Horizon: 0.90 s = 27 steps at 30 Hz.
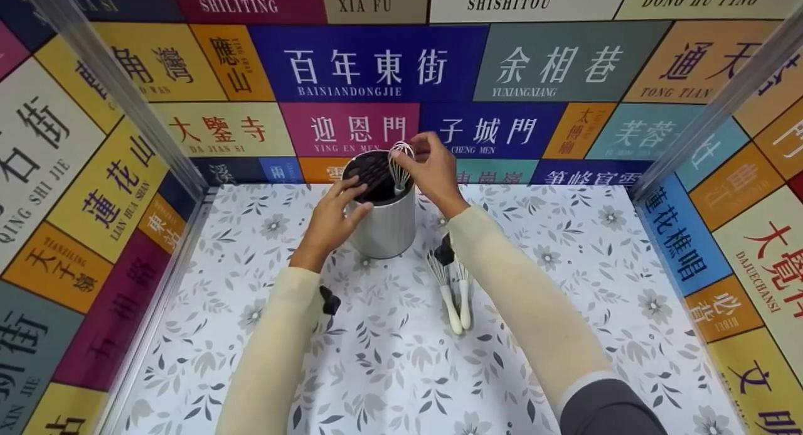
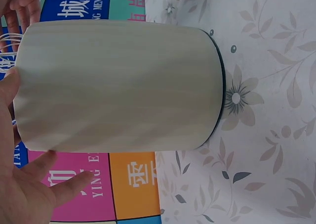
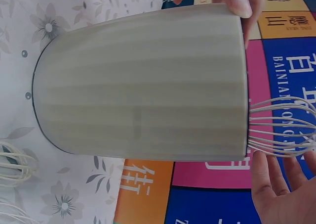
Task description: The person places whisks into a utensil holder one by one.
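A light grey utensil holder [image 1: 384, 231] with a dark slotted insert [image 1: 370, 174] stands upright near the back wall. My left hand [image 1: 331, 225] holds it at the rim, thumb at the front and fingers over the left edge. A whisk [image 1: 400, 171] stands head up in the holder's opening, its handle hidden inside. My right hand [image 1: 433, 171] pinches the whisk's wire loops at the top right of the holder. In the right wrist view, fingertips touch the wires [image 3: 281, 130] just above the rim.
Two more whisks with cream handles [image 1: 455, 309] lie side by side on the floral tabletop [image 1: 376, 372], partly under the right forearm. Colourful sign-covered walls [image 1: 364, 64] enclose the back and both sides. Black wrist cameras are strapped under both wrists.
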Tool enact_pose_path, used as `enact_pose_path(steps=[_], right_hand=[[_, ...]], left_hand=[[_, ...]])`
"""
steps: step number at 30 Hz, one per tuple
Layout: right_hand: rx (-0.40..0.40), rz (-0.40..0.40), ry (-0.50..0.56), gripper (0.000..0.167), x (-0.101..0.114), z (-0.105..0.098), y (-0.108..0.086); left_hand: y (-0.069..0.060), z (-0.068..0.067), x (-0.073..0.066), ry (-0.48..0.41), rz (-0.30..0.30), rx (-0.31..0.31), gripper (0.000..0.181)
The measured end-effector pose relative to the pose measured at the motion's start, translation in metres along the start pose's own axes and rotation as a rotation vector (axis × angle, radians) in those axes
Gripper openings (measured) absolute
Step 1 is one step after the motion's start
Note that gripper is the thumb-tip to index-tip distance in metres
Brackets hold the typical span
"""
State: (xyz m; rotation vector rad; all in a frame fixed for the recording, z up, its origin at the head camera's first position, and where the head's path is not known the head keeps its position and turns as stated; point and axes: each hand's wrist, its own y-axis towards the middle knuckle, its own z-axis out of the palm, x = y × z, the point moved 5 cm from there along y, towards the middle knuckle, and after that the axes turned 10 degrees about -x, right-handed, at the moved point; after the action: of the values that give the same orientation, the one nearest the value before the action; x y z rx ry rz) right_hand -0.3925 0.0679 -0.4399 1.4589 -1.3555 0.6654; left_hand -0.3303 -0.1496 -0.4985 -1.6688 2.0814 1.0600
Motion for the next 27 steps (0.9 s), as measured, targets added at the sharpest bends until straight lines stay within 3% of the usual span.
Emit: enact_pose_path(steps=[7, 16, 22, 27], right_hand=[[-0.031, 0.05, 0.054, 0.051, -0.003, -0.027, -0.003], [-0.074, 0.137, 0.128, 0.051, -0.038, -0.083, -0.02], [-0.064, 0.18, 0.052, 0.054, -0.067, -0.108, -0.041], [-0.001, 0.243, 0.002, 0.058, -0.094, -0.115, -0.062]], left_hand=[[0.0, 0.0, 0.0, -0.005, 0.002, -0.004, 0.054], [0.0, 0.001, 0.002, -0.01, 0.011, -0.004, 0.054], [0.0, 0.0, 0.002, -0.008, 0.018, -0.011, 0.054], [0.0, 0.001, 0.002, -0.012, 0.017, -0.014, 0.053]])
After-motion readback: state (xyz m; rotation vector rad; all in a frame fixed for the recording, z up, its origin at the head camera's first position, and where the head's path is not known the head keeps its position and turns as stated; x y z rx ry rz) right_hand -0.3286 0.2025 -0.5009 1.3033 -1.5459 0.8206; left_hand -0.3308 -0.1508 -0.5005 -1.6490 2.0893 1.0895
